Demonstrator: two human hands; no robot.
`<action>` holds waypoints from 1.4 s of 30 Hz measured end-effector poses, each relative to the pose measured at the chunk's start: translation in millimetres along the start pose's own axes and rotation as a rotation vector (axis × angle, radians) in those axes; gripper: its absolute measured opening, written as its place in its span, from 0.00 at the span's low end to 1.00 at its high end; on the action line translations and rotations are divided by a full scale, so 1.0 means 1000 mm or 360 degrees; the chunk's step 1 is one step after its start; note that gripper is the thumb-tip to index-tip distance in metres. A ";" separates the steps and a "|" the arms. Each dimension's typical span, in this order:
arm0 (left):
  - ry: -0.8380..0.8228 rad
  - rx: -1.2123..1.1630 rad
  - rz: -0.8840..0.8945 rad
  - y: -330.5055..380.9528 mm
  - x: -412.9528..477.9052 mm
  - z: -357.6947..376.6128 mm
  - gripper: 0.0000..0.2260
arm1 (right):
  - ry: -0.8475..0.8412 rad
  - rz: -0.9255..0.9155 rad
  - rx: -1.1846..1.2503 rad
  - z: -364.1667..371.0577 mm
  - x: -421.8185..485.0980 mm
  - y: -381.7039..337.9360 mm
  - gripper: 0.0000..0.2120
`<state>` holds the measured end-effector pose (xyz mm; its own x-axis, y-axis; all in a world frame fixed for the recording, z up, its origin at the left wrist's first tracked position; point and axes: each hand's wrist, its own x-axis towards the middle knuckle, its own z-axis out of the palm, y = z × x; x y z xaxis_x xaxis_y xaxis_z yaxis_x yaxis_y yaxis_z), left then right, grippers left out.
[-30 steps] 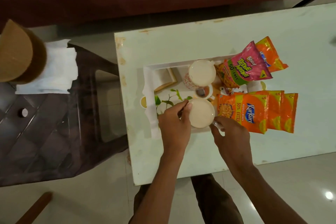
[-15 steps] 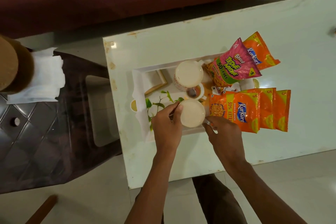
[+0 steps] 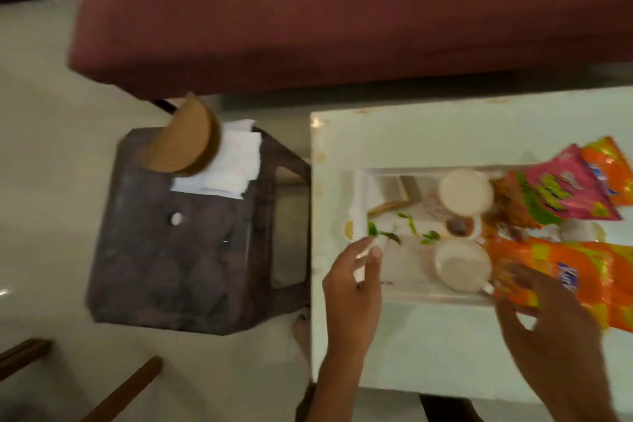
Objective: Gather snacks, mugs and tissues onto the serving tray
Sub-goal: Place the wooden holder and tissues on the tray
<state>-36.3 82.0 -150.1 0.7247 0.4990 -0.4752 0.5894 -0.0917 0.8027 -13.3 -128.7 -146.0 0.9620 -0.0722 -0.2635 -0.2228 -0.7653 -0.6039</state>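
The white serving tray (image 3: 404,295) with a leaf print lies on the pale table (image 3: 428,349). On it stand a near white mug (image 3: 462,265), a far mug (image 3: 466,190) and a small cup (image 3: 459,226) with something dark inside. A pink snack packet (image 3: 561,195) and orange packets (image 3: 568,267) rest across the tray's right end. My left hand (image 3: 354,281) hovers at the tray's left part, fingers apart, holding nothing. My right hand (image 3: 544,322) is spread beside the near mug, fingertips over the orange packet's edge. White tissues (image 3: 233,164) lie on the stool. The view is blurred.
A dark brown plastic stool (image 3: 178,250) stands left of the table, with a round brown holder (image 3: 181,142) beside the tissues. A maroon sofa (image 3: 342,10) runs along the far side. Pale floor lies to the left, with wooden legs (image 3: 126,387) at the bottom left.
Both hands have come off the near mug, which now stands on the tray. My left hand has shifted left. The view has swung left toward the stool and tissues.
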 end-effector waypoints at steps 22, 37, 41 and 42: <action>0.0160 0.1623 0.0622 0.031 0.208 -0.254 0.33 | -0.0532 -0.0279 0.0303 0.191 0.000 -0.276 0.26; -0.0228 -0.0143 0.0458 0.034 0.124 -0.217 0.24 | -0.0469 0.0151 0.0988 0.140 -0.031 -0.276 0.21; -0.0483 -0.0526 0.0183 0.023 0.062 -0.164 0.24 | -0.0549 0.0319 0.1151 0.109 -0.045 -0.255 0.17; -0.0510 -0.0528 0.0145 0.021 0.052 -0.149 0.23 | -0.0540 0.0345 0.1135 0.103 -0.048 -0.246 0.18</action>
<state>-39.3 234.1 -104.2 0.8727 0.2057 -0.4429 0.4101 0.1837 0.8934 -20.5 129.0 -62.2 0.8111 0.1133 -0.5738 -0.5555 -0.1576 -0.8164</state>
